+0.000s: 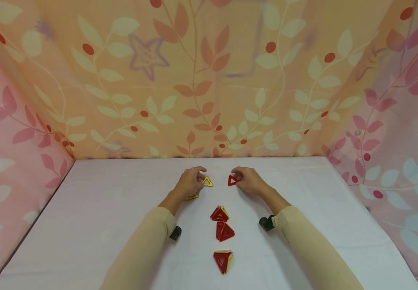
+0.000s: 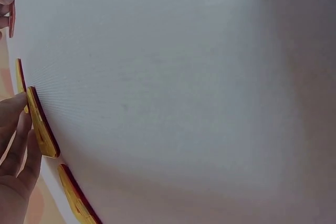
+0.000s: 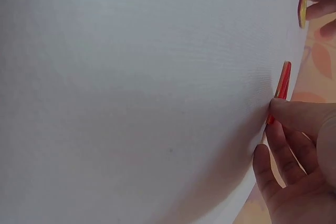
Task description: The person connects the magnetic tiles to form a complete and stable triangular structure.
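Observation:
My left hand (image 1: 190,182) is at the far part of the table and pinches a yellow triangular tile (image 2: 43,124) with an open middle. Beside its fingertips a yellow triangle (image 1: 207,182) shows in the head view. Another yellow triangle (image 1: 192,197) lies partly hidden under the hand, near the wrist. Across a small gap, my right hand (image 1: 250,180) pinches a red triangular tile (image 1: 232,180) between thumb and fingers. In the right wrist view that red tile (image 3: 283,85) stands edge-on to the camera, close to the white surface.
Nearer to me, three small red and yellow pyramids of triangles stand in a rough column: the far one (image 1: 219,214), the middle one (image 1: 225,231) and the near one (image 1: 223,261). A white cloth (image 1: 96,225) covers the table. Patterned curtains (image 1: 209,100) enclose the back and sides.

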`<action>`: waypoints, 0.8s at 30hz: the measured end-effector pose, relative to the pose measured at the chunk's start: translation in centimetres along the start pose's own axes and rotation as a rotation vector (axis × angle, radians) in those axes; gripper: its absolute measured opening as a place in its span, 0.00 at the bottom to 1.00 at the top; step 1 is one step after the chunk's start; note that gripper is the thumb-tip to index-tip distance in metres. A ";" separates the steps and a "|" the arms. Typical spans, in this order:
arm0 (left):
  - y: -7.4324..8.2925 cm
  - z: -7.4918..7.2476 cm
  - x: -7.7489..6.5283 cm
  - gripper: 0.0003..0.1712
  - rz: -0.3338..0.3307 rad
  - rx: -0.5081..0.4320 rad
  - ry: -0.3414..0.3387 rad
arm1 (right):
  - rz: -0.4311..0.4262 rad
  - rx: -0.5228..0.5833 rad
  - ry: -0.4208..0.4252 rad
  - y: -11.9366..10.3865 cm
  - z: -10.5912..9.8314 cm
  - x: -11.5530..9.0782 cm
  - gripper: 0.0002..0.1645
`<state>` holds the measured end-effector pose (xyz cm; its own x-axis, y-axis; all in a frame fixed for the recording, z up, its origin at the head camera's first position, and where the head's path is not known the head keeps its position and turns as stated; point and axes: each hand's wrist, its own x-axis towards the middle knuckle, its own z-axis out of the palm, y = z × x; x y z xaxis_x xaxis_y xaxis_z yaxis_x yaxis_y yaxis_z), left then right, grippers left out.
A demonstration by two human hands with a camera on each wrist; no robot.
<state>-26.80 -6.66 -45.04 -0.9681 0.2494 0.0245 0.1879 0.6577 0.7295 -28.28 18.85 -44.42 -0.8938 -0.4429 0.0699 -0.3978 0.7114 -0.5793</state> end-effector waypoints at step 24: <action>0.2 0.4 -0.9 0.26 0.081 -0.004 -0.082 | 0.000 0.038 -0.109 -1.4 0.8 -1.0 0.21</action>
<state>-25.87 -6.44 -45.15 -0.9331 0.3585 0.0277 0.2638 0.6302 0.7302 -26.71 17.88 -44.32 -0.8651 -0.5013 -0.0174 -0.3881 0.6910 -0.6098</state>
